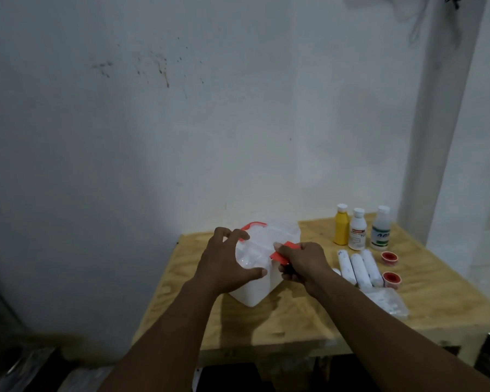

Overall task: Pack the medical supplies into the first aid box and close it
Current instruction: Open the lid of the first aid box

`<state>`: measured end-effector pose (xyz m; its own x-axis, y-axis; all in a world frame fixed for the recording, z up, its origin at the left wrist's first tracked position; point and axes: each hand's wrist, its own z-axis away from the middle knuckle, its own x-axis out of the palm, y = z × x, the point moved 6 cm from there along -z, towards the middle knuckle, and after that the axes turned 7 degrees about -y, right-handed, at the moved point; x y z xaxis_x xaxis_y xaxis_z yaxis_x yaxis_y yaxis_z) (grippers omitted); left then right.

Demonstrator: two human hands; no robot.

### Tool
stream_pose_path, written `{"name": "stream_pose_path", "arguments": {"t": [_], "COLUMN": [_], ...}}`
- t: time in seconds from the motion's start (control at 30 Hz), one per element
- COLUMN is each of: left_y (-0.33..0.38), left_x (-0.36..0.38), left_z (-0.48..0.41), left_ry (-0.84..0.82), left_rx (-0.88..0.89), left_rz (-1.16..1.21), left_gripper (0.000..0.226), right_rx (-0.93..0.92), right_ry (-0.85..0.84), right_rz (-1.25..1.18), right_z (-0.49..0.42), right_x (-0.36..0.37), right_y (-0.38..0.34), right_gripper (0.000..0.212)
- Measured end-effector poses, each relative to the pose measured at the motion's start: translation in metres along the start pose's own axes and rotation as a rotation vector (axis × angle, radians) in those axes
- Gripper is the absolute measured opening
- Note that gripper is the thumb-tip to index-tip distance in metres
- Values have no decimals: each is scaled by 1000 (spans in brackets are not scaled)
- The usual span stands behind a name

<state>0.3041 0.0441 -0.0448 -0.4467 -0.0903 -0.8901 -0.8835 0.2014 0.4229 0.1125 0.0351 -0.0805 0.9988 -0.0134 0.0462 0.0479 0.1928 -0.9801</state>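
Note:
The white first aid box (255, 290) with a clear lid and red handle stands on the wooden table (294, 315). My left hand (227, 264) spreads over the lid's left side, thumb against the front. My right hand (303, 261) grips the red side latch (283, 251) of the box. To the right lie three white bandage rolls (358, 267), two red tape rolls (389, 268), a clear packet (388, 301), and three bottles stand behind: a yellow bottle (341, 229), a white bottle (357, 233) and a clear bottle (381, 229).
The table is set in a corner against a stained white wall (181, 123). A white pillar (441, 123) rises behind the bottles. Dark items sit on the floor at lower left and under the table.

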Motion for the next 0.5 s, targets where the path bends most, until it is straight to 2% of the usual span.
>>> {"name": "stream_pose_path", "arguments": {"t": [0.17, 0.23, 0.3, 0.37, 0.43, 0.5], "left_y": [-9, -13, -16, -18, -21, -23], "left_x": [3, 1, -2, -3, -6, -8], "left_z": [1, -1, -4, -5, -6, -5], "left_ry": [16, 10, -18, -42, -20, 16], "left_rx": [-5, -12, 10, 35, 67, 106], "left_rz": [-38, -21, -27, -22, 0, 42], "left_gripper": [96, 97, 101, 102, 97, 92], "right_rx": [-73, -151, -270, -330, -329, -301], "right_ry": [-114, -143, -68, 7, -8, -86], "right_rz": [-6, 187, 508, 709, 752, 728], "right_z": [0, -5, -12, -20, -28, -34], "right_x": [2, -1, -10, -20, -26, -26], "right_y": [-34, -42, -48, -52, -52, -52], "right_gripper": [20, 20, 32, 56, 80, 88]}}
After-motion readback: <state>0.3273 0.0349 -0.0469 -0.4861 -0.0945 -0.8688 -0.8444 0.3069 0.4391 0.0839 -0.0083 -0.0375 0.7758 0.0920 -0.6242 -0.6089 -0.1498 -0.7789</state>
